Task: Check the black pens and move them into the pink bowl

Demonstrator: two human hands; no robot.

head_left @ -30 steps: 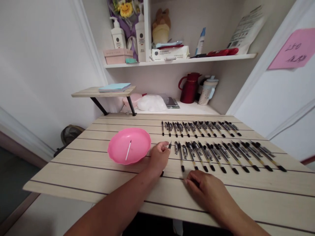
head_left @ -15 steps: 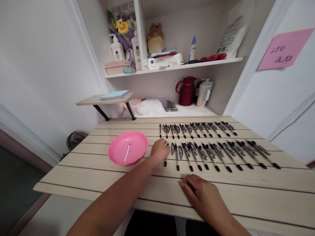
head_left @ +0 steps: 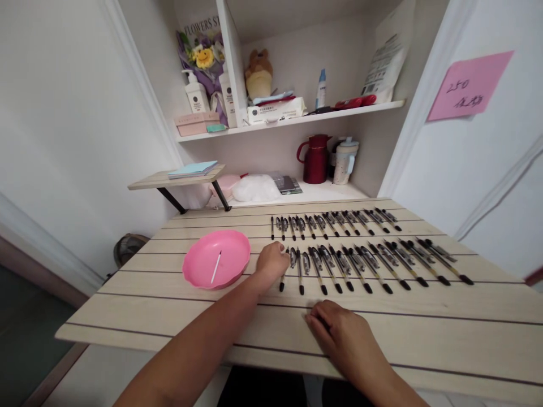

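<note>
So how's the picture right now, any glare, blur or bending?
Head view: soft light over the desk, no harsh glare; head view: cabinet sides lean outward towards the top, a wide-angle look; head view: pens show as separate shapes, but any fine print is too small to read.

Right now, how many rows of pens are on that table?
2: the far row toward the back of the table, and the near row in front, partly hidden at its left end by the left hand.

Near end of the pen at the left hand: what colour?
The near end is black (head view).
</note>
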